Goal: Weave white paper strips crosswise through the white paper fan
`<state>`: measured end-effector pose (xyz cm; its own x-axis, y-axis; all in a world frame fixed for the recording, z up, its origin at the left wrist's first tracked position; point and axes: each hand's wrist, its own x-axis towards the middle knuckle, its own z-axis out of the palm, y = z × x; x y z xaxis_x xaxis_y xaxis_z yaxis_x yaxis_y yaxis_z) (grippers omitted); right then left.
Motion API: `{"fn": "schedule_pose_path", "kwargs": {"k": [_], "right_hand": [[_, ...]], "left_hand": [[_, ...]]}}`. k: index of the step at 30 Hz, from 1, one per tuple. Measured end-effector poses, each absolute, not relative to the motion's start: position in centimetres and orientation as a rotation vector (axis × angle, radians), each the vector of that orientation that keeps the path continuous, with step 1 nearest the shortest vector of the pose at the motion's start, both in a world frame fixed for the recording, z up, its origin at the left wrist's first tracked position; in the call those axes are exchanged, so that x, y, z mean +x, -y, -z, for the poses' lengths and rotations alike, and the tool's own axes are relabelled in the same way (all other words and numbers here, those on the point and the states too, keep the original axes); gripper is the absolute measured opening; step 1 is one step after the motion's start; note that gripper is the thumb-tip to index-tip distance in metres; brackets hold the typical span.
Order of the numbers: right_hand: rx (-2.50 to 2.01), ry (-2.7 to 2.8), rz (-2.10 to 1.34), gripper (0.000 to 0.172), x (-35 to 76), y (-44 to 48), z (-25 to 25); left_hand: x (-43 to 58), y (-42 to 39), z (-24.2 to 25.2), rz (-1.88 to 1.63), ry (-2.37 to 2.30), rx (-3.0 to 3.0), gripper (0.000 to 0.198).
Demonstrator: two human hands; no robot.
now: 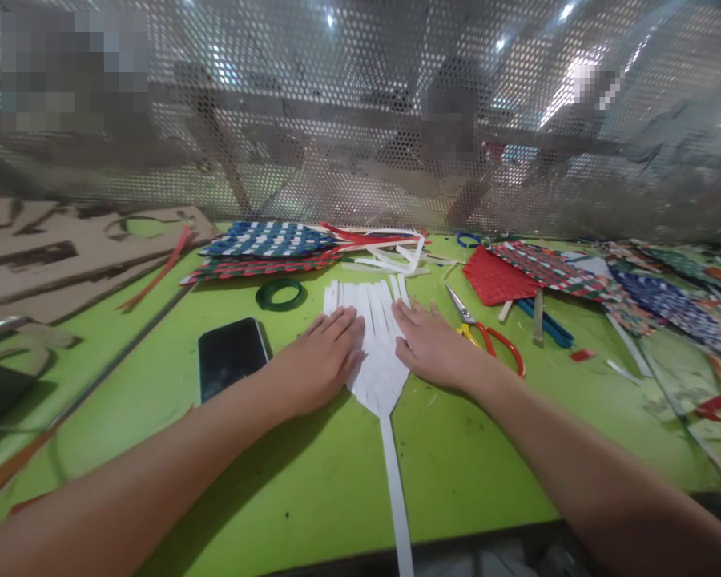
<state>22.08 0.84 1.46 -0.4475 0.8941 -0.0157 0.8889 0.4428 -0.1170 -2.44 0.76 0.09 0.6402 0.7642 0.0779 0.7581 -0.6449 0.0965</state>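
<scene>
A white fan-shaped piece of paper strips [380, 365] lies flat on the green table, its strips spread side by side at the far end. From its near point one long white strip [395, 481] runs toward me past the table edge. My left hand [330, 349] rests on the left side of the piece, fingers stretched out and pointing away. On the right side, my right hand [426, 340] lies with its fingers extended over the edge strips. Scissors [486, 336] with red and yellow handles lie just beyond my right hand.
A phone [229, 357] and a green tape roll [281, 295] lie left. Woven fans [270, 244] are stacked behind, with more woven pieces [553, 268] and a red one [496, 276] at right. Cardboard scraps [66, 256] cover the far left. A perforated metal screen [336, 128] stands behind.
</scene>
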Motion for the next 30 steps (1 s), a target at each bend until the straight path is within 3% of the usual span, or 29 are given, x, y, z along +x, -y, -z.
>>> {"fn": "schedule_pose_path", "kwargs": {"k": [10, 16, 21, 23, 30], "right_hand": [[-1.452, 2.677, -0.116, 0.061, 22.1, -1.3, -1.1], [-1.217, 2.543, -0.148, 0.042, 22.2, -1.0, -1.6], [-1.211, 2.414, -0.166, 0.059, 22.0, -0.6, -1.9], [-1.164, 2.457, -0.177, 0.055, 22.0, -0.7, -1.8], [-1.082, 2.588, -0.377, 0.034, 22.1, -0.6, -2.1]], "left_hand": [[-2.1, -0.3, -0.7, -0.024, -1.176, 2.73, 0.079], [-2.8, -0.6, -1.3, -0.136, -1.115, 2.679, 0.068], [-4.4, -1.3, -2.7, -0.265, -1.213, 2.654, 0.047], [-4.8, -1.2, -3.4, -0.245, -1.259, 2.661, 0.042], [-4.7, -0.9, -4.3, -0.147, -1.274, 2.535, 0.051]]}}
